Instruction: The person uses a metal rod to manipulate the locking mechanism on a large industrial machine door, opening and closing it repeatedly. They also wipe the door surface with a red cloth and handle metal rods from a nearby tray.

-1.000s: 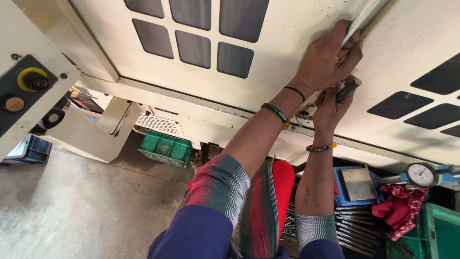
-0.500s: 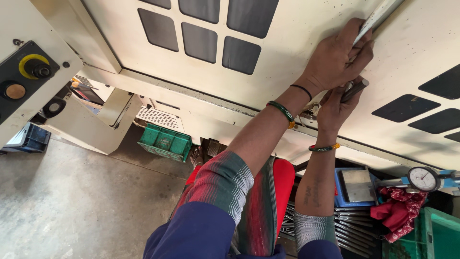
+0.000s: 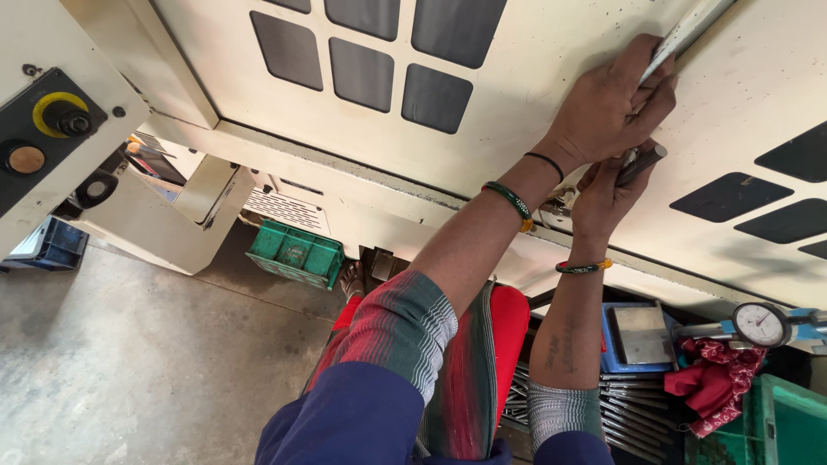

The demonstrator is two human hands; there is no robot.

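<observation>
Gripping the machine door's long metal handle (image 3: 689,30), the left hand (image 3: 613,108) is closed around its lower end, fingers curled over the bar against the cream door panel (image 3: 517,95). Just below, touching it, the right hand (image 3: 607,194) is closed on a short grey metal rod (image 3: 642,164), its tip poking out between thumb and fingers beside the handle's base. Both wrists wear green bangles.

Both hands crowd one spot, so the rod could well slip from the right hand if the door shifts, and fingers could be pinched between handle and panel.

Lower down, a green plastic crate (image 3: 295,254) sits on the floor under the machine; its contents cannot be told. A blue tray (image 3: 637,336) holds a flat grey metal plate, beside a dial gauge (image 3: 761,324) and a red cloth (image 3: 715,383). A rack of metal rods (image 3: 633,413) lies below.
</observation>
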